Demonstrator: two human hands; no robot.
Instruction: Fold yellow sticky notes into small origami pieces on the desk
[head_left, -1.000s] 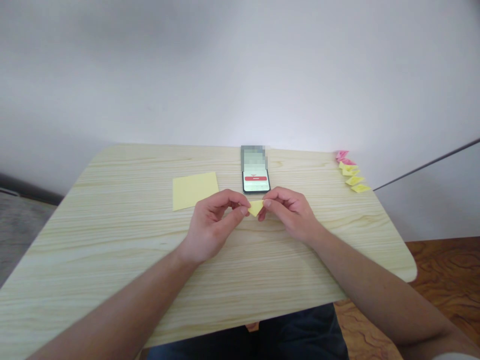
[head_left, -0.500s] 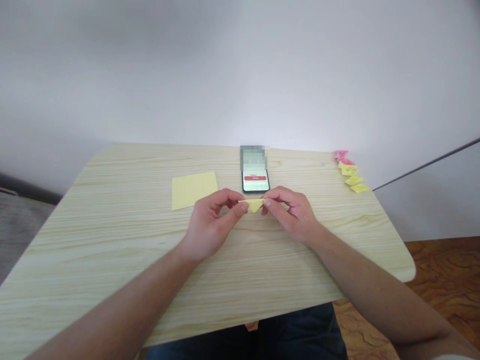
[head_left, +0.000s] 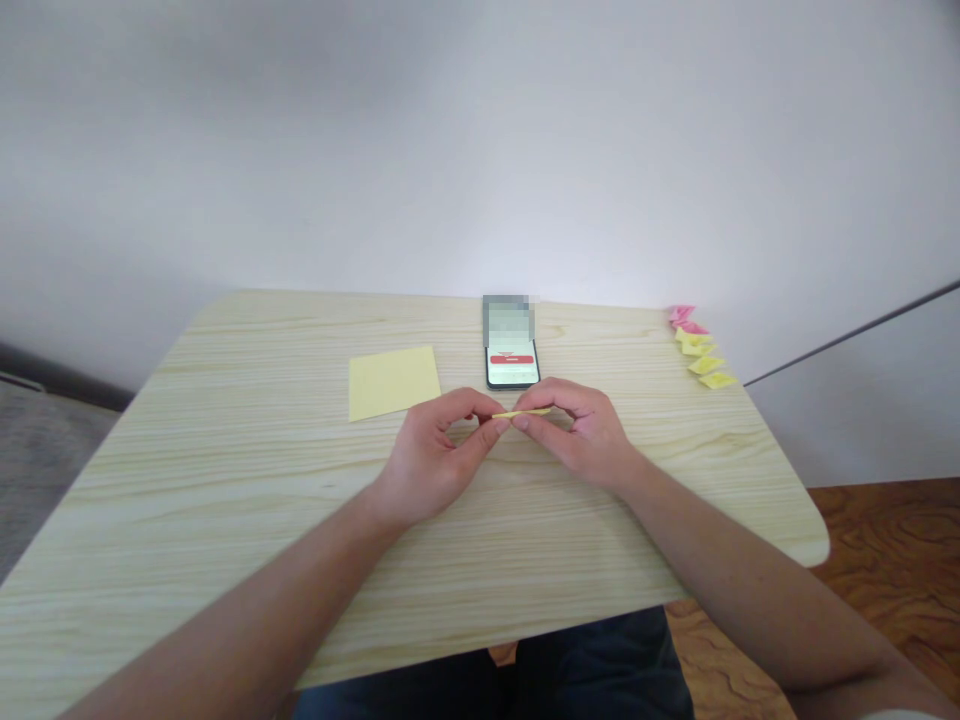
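Note:
A small folded piece of yellow paper is pinched between my two hands, just in front of the phone. It shows as a thin, nearly level strip, seen edge-on. My left hand grips its left end between thumb and forefinger. With thumb and fingertips close beside the left ones, my right hand pinches it near the middle, and its right end sticks out past the thumb. The fingers behind the paper are partly hidden.
A flat yellow paper sheet lies left of the phone, whose screen is lit. Several folded yellow paper pieces and pink ones line the table's right back edge. A white wall rises behind.
The folded paper has turned from showing a downward-pointing triangle to an edge-on strip. My hands have drawn together, and the right thumb has moved left along the paper.

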